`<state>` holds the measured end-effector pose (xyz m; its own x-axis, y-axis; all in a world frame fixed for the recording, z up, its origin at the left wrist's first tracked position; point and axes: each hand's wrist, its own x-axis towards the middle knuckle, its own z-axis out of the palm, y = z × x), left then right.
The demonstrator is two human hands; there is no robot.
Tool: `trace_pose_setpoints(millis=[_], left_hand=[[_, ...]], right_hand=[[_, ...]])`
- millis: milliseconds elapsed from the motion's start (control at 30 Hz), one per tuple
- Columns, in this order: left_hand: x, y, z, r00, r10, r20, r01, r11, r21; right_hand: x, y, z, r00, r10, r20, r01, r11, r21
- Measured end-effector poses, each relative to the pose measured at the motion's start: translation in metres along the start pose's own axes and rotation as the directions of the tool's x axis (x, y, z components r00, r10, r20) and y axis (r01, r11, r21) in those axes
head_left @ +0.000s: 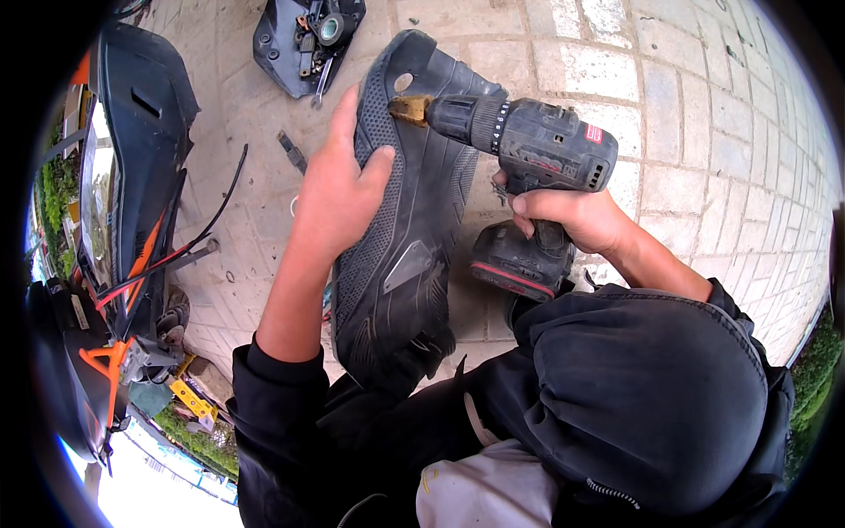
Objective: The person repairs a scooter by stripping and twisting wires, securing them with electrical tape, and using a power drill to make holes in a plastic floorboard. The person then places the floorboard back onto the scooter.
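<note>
My right hand [568, 211] is wrapped around the handle of a black cordless drill [550, 145] that points left. A gold cone-shaped drill bit [410, 110] sits in its chuck, its tip at the surface of a long black plastic footboard panel [418, 202]. Whether the tip touches the panel, I cannot tell. Just beyond the bit is a round hole in the panel. My left hand [343, 180] grips the panel's left edge, thumb on the textured top face and fingers mostly hidden. A silver plate [407, 267] lies on the panel's lower part.
At the left stands a partly stripped vehicle with dark body panels [145, 97], an orange frame [110, 365] and loose cables [233, 189]. Beyond the panel, a black tray-like part [308, 44] holds tools and small parts. Pale paving bricks [695, 114] cover the ground.
</note>
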<state>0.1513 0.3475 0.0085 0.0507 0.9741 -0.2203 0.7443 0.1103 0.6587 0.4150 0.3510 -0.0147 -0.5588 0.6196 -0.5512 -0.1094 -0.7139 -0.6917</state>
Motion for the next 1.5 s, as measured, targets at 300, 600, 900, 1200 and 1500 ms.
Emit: trace_pose_setpoints(millis=[300, 600, 900, 1200, 1500], left_hand=[[0.0, 0.002, 0.0, 0.999, -0.032, 0.017, 0.033, 0.998, -0.053], [0.0, 0.004, 0.0, 0.999, -0.019, 0.028, 0.022, 0.997, -0.077], [0.0, 0.003, 0.002, 0.999, 0.05, -0.008, -0.051, 0.997, -0.058], [-0.001, 0.004, 0.002, 1.0, 0.019, -0.001, -0.019, 0.997, -0.075], [-0.001, 0.007, 0.0, 0.998, -0.037, 0.047, 0.041, 0.994, -0.105]], right_hand=[[-0.003, 0.003, 0.001, 0.998, 0.041, -0.04, -0.042, 0.999, -0.027], [-0.003, 0.011, 0.0, 0.997, 0.019, -0.076, -0.024, 0.997, -0.068], [-0.002, 0.012, -0.006, 0.996, 0.029, -0.085, -0.037, 0.995, -0.093], [-0.003, 0.004, -0.002, 0.998, 0.066, -0.022, -0.067, 0.997, -0.034], [-0.005, 0.005, 0.002, 0.997, 0.07, 0.027, -0.07, 0.998, 0.001]])
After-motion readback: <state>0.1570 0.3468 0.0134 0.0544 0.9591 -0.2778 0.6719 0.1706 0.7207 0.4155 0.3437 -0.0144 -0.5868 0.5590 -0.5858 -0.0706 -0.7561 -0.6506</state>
